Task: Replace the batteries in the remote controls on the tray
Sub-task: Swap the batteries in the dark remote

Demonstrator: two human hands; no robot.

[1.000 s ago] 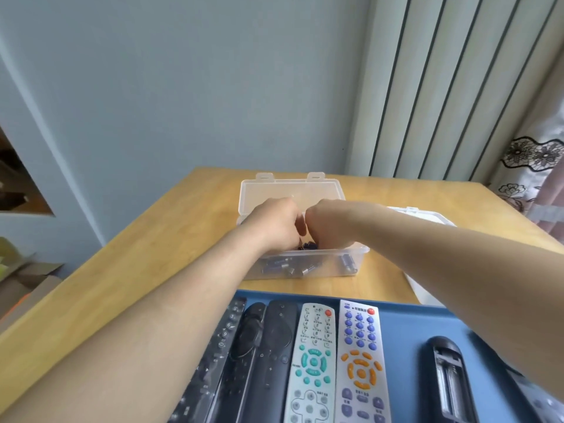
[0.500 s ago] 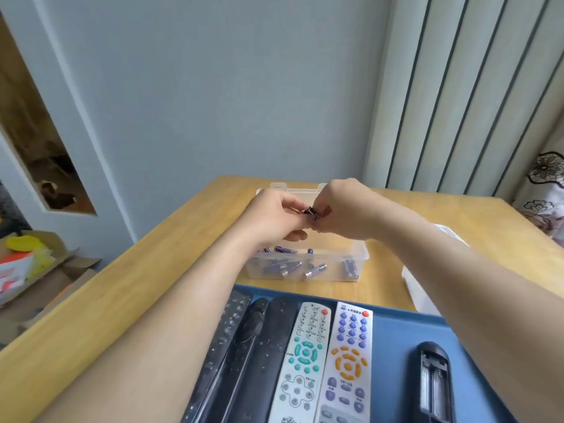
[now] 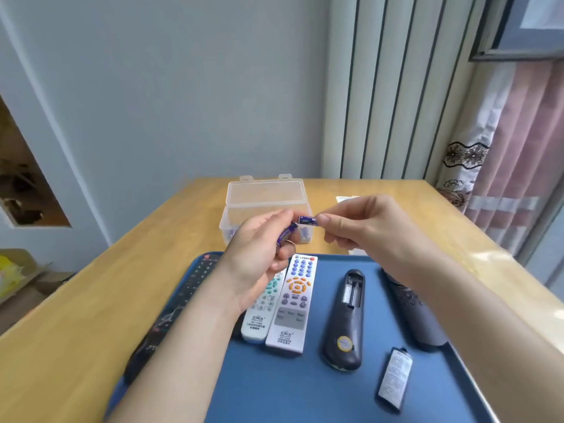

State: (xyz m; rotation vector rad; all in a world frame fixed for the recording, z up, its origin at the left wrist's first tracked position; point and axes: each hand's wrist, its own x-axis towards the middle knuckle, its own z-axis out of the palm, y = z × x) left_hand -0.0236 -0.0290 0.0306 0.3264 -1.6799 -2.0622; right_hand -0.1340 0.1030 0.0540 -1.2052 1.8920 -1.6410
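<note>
Wooden desk (image 3: 91,300), blue tray (image 3: 305,392). Left hand (image 3: 259,254) fingers grip one battery (image 3: 286,235), right hand (image 3: 360,227) another battery (image 3: 307,220). Clear box (image 3: 265,196) at 12 o'clock, contents partly hidden. Open remote (image 3: 346,319) on tray.

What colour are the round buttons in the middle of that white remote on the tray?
Orange, on the white remote; the head view shows them clearly.

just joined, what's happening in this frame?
A person is swapping remote batteries. The right hand pinches one purple battery and the left hand holds another, both raised above the blue tray. A black remote lies face down with its battery bay open and empty, its cover beside it. The clear battery box sits open behind.
</note>
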